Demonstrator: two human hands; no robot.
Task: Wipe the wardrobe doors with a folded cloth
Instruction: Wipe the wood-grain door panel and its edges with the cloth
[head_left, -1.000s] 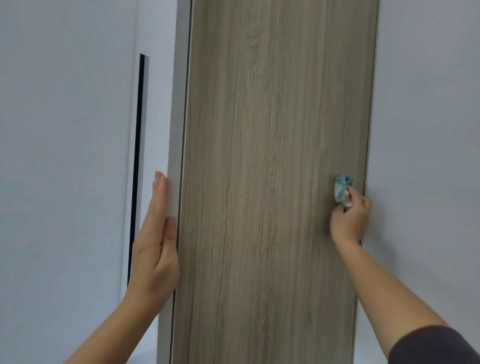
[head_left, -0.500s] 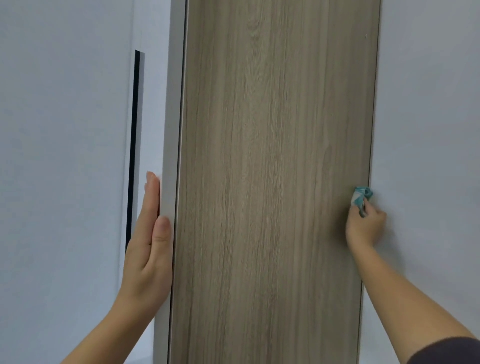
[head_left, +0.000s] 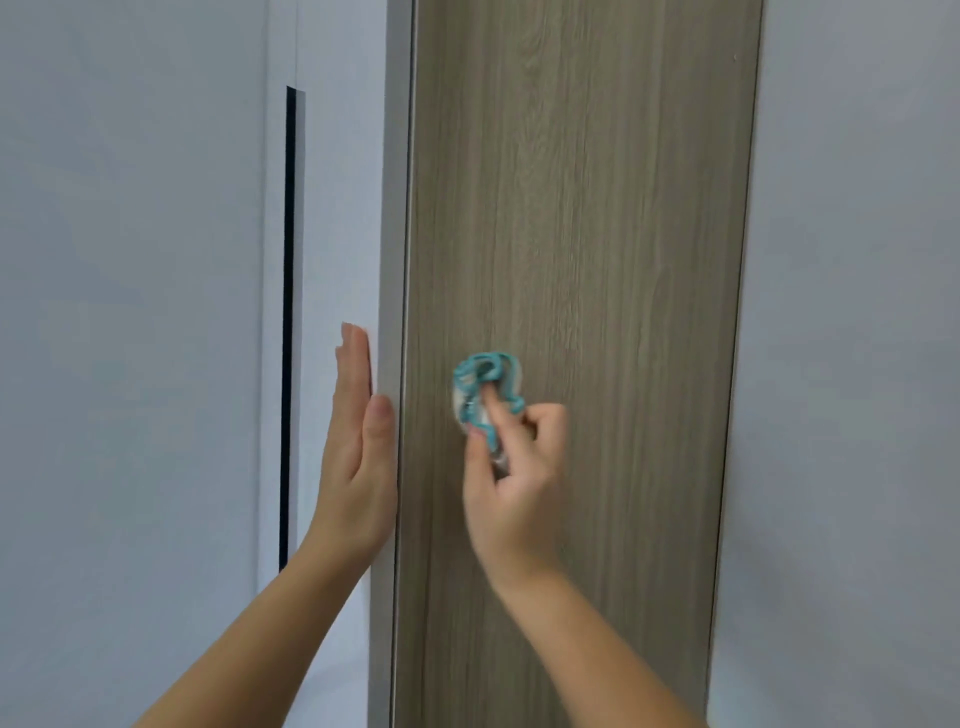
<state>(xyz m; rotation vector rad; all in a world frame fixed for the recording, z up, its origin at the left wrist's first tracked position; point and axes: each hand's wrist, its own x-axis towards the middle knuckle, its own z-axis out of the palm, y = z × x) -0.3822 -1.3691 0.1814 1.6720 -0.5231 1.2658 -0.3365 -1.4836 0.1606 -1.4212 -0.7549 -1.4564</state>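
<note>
- left hand: upright, fingers straight and held together, tips pointing up; thumb lying alongside with its nail toward the camera; laid flat against the door edge
- left forearm: bare, rising from the lower left; wrist nearly straight
- right hand: back toward the camera, fingers curled; thumb and fingers pinching a bunched cloth that sticks out above them; outline blurred
- right forearm: bare, slanting up and leftward from the lower right; the two hands near each other but apart
</note>
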